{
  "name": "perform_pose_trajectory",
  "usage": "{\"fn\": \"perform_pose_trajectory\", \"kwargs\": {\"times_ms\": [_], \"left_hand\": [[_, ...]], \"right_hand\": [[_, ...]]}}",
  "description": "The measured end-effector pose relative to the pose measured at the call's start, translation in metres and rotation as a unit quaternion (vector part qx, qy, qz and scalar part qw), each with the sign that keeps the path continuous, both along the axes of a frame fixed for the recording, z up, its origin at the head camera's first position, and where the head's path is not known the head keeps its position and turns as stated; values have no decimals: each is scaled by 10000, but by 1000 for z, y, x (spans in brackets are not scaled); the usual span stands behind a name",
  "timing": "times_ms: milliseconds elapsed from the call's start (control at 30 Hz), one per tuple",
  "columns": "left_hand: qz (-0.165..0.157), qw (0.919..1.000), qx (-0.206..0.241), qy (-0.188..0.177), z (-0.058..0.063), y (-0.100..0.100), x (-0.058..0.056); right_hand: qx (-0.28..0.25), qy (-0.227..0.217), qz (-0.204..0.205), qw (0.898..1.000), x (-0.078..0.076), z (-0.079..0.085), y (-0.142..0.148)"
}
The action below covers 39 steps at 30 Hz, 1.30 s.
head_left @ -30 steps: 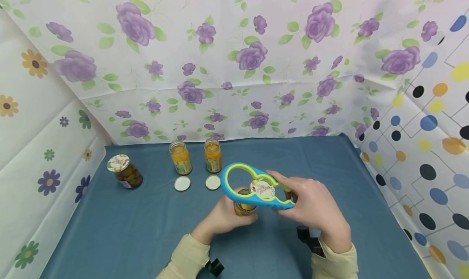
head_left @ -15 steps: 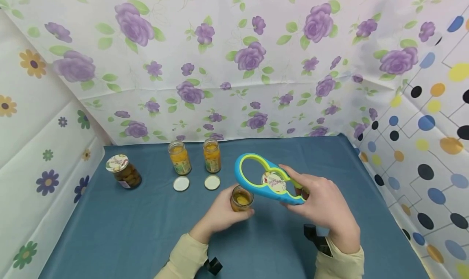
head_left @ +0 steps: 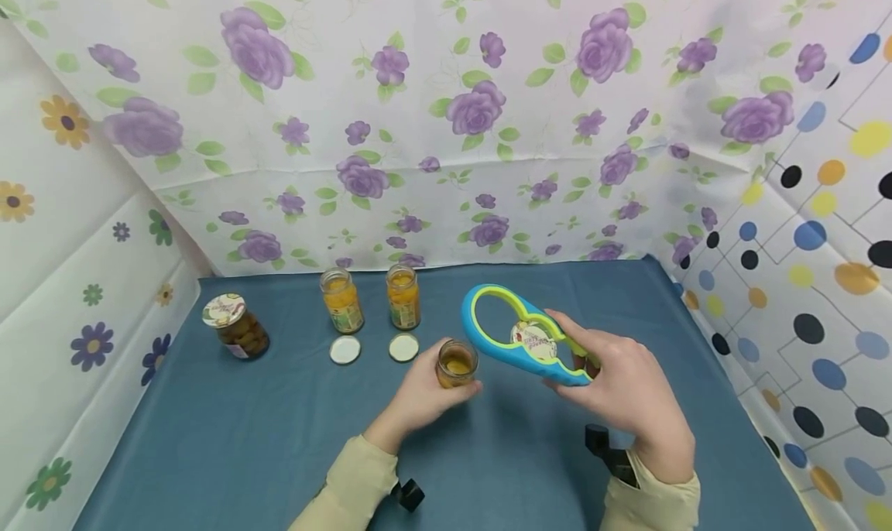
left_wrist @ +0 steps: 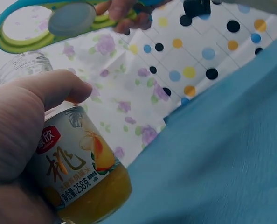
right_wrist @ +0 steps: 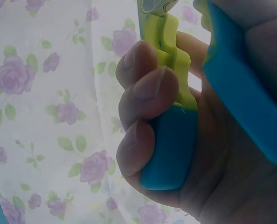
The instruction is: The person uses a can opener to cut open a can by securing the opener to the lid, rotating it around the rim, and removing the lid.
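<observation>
My left hand (head_left: 421,392) grips a lidless glass jar of peaches (head_left: 456,364) around its side, slightly above the cloth. In the left wrist view the thumb lies across the jar near its neck, over a printed label (left_wrist: 78,156). To the right, my right hand (head_left: 620,380) holds a blue and yellow-green jar opener (head_left: 516,358) by its two handles. In the right wrist view, its fingers curl round one handle (right_wrist: 169,144). A patterned lid (head_left: 534,340) sits between the opener's notched arms, apart from the jar; its pale underside shows in the left wrist view.
Two open jars of orange fruit (head_left: 343,305) (head_left: 404,299) stand at the back, each with a white lid (head_left: 344,351) (head_left: 404,347) lying in front. A lidded jar of dark contents (head_left: 240,330) stands at left on the blue cloth (head_left: 279,438). Printed curtains (head_left: 446,206) enclose the table.
The opener, with the lid in it, has moved right and slightly up, away from the jar's mouth. The left hand has moved slightly left and up with the jar, whose open mouth now shows.
</observation>
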<state>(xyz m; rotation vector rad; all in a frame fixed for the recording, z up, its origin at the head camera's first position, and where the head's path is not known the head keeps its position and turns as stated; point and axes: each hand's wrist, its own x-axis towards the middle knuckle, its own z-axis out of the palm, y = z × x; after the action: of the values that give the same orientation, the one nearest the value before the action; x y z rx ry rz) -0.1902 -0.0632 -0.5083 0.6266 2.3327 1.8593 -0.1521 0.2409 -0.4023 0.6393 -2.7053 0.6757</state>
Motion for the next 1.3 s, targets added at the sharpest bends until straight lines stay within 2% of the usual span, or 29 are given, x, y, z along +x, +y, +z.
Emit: {"fn": "perform_pose_trajectory", "kwargs": {"times_ms": [100, 200, 500, 667, 800, 900, 1100, 1300], "left_hand": [[181, 9998, 46, 9, -2, 2, -9], [396, 9990, 77, -169, -3, 6, -21], [821, 9951, 266, -482, -5, 25, -66], [1254, 9908, 224, -456, -10, 35, -90], [1528, 9871, 272, -397, -17, 43, -105], [1577, 9861, 342, -397, -24, 47, -112], [1423, 9882, 329, -473, -34, 50, -117], [1249, 9907, 95, -529, -34, 50, -123]], "right_hand": [[10, -19, -21, 10000, 0, -1, 1], [19, -24, -32, 10000, 1, -1, 1], [31, 48, -99, 9999, 2, -3, 7], [-6, 96, -147, 9998, 3, -3, 11], [-66, 138, -189, 9997, 3, -2, 14], [-108, 103, -211, 9997, 3, -2, 15], [-203, -16, -193, 9996, 4, -2, 17], [-159, -15, -214, 9996, 3, -2, 19]]}}
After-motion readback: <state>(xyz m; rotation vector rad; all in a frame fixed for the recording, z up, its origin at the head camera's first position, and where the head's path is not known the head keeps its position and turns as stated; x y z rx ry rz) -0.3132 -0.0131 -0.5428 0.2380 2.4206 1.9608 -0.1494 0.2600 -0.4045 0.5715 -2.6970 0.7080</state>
